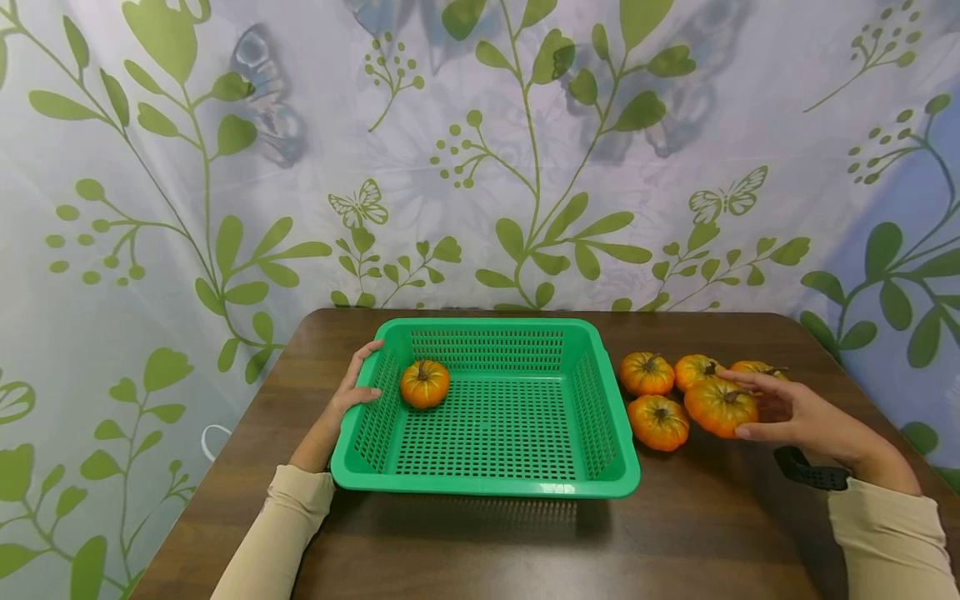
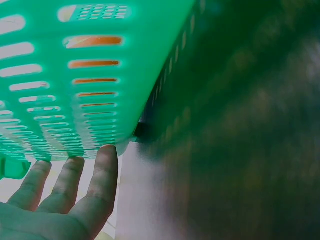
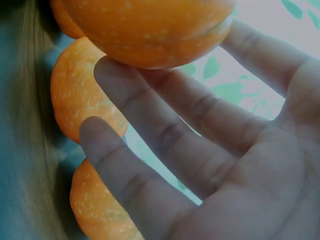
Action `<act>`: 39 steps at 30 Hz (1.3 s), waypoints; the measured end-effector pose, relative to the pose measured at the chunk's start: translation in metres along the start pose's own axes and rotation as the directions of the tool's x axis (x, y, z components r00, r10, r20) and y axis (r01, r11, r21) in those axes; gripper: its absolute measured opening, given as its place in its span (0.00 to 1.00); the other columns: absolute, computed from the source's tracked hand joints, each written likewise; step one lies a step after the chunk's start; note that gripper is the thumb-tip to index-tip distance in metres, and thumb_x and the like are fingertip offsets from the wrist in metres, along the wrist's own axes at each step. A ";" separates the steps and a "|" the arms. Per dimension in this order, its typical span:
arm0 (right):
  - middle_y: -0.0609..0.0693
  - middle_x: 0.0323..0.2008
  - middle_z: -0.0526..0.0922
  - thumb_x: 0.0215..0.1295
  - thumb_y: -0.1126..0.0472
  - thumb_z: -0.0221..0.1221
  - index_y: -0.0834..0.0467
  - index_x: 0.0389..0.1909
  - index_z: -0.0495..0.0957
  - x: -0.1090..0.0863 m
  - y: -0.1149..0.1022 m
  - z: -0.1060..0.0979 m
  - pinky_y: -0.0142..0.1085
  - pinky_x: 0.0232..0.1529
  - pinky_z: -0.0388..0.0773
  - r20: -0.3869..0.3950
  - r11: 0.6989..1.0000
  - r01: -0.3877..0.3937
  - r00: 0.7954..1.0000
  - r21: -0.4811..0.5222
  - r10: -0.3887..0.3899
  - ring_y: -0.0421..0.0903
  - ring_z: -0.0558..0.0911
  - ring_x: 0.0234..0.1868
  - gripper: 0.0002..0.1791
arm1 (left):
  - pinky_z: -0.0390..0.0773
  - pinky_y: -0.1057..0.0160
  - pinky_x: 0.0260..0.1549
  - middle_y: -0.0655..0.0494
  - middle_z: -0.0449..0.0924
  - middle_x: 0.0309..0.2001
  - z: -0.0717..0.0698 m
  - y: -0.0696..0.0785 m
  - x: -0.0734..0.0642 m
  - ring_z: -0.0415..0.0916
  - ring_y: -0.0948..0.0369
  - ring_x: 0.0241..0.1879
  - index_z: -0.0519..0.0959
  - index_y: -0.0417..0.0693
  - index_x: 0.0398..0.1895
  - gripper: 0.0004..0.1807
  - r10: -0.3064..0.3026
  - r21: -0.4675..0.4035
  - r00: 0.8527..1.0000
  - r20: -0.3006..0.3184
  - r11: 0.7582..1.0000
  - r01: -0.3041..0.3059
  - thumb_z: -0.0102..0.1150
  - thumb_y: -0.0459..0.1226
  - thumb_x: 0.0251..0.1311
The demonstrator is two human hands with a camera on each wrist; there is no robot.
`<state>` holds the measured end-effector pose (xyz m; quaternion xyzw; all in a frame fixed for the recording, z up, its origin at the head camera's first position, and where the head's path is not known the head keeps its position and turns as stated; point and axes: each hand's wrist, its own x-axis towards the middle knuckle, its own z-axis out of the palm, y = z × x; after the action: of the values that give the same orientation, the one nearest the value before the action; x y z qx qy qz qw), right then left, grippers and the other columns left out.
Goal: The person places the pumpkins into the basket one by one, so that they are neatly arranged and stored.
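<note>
A green plastic basket [image 1: 487, 487] with slotted walls has one small orange pumpkin [image 1: 424, 384] in its left part. My left hand [image 1: 345, 408] grips the basket's left rim, thumb over the edge; in the left wrist view its fingers [image 2: 102, 180] press against the outer wall. On the right, my right hand [image 1: 813, 421] holds another small pumpkin [image 1: 720, 407] between thumb and fingers, above the tabletop. The right wrist view has this held pumpkin [image 3: 160, 30] at the top, with two lower fingers reaching past beneath it.
Several more pumpkins lie close together right of the basket, among them a front one [image 1: 658, 422] and a back one [image 1: 647, 373]. The brown wooden table [image 1: 495, 558] ends at a leaf-patterned curtain [image 1: 420, 208]. A black band [image 1: 810, 471] circles the right wrist.
</note>
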<state>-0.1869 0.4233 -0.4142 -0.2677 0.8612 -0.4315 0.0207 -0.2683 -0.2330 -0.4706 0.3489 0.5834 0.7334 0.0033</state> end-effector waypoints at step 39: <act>0.29 0.67 0.76 0.66 0.81 0.63 0.67 0.78 0.65 0.031 -0.038 0.021 0.28 0.50 0.82 -0.057 0.997 0.055 0.997 0.063 -0.052 0.30 0.81 0.58 0.39 | 0.71 0.73 0.59 0.68 0.67 0.69 -0.008 -0.009 0.004 0.70 0.69 0.63 0.66 0.67 0.76 0.42 0.074 -0.040 0.995 0.066 0.997 -0.072 0.44 0.23 0.59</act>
<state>-0.1912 0.3746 -0.3924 -0.2778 0.8398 -0.4664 -0.0059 -0.2793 -0.2349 -0.4768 0.3944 0.5561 0.7316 0.0027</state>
